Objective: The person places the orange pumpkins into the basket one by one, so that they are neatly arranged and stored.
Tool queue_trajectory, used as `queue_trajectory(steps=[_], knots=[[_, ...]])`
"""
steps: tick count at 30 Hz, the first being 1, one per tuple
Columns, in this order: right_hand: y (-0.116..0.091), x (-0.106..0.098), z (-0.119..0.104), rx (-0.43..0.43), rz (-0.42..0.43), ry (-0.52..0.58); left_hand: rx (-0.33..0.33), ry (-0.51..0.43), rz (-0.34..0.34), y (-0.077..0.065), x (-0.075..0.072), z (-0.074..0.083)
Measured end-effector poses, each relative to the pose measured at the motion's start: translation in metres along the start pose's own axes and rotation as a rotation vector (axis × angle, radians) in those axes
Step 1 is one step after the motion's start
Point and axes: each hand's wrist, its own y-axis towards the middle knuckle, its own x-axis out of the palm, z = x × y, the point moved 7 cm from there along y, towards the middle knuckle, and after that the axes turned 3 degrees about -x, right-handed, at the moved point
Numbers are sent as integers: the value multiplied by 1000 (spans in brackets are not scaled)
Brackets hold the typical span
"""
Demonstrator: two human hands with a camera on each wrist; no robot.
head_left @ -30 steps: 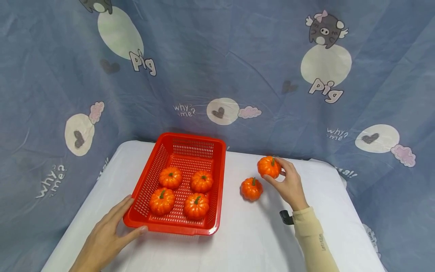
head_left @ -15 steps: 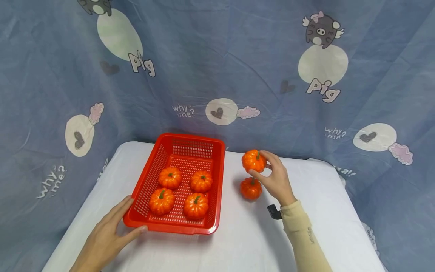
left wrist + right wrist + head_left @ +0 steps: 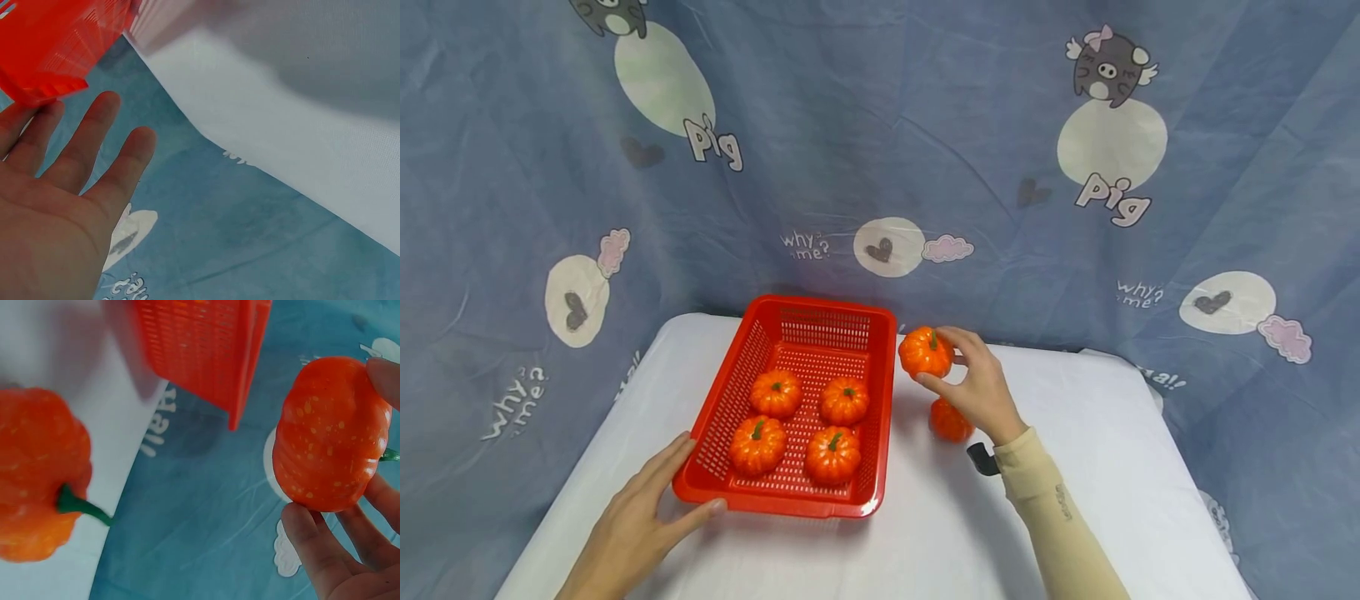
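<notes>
My right hand (image 3: 979,392) pinches a small orange pumpkin (image 3: 925,353) between thumb and fingers, held above the table just right of the red basket (image 3: 889,400). In the right wrist view the same pumpkin (image 3: 331,434) shows its green stem toward the right. Another pumpkin (image 3: 951,421) lies on the table below, partly hidden by the right hand. Several pumpkins sit in the basket, among them one at the front left (image 3: 757,446). My left hand (image 3: 632,521) has its fingers extended and touches the basket's front left corner; in the left wrist view its fingers (image 3: 94,134) look straight.
A white-covered table (image 3: 925,542) carries everything. Behind and around it hangs a blue cloth (image 3: 985,142) with pig prints. A small black object (image 3: 982,459) juts from the right wrist beside the beige sleeve (image 3: 1045,492).
The right hand has carried its pumpkin leftward and slightly up, over the loose pumpkin and close to the basket's right rim. My left hand and the basket have stayed put.
</notes>
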Motion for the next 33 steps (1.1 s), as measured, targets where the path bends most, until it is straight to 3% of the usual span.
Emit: queue_trajectory(steps=[9, 21, 33], knots=[[23, 8, -14, -14, -29, -5, -20, 3, -19, 1, 2, -1], [52, 34, -37, -149, -108, 35, -12, 16, 2, 0, 0, -1], [84, 64, -61, -180, -145, 39, -37, 17, -24, 2, 1, -2]])
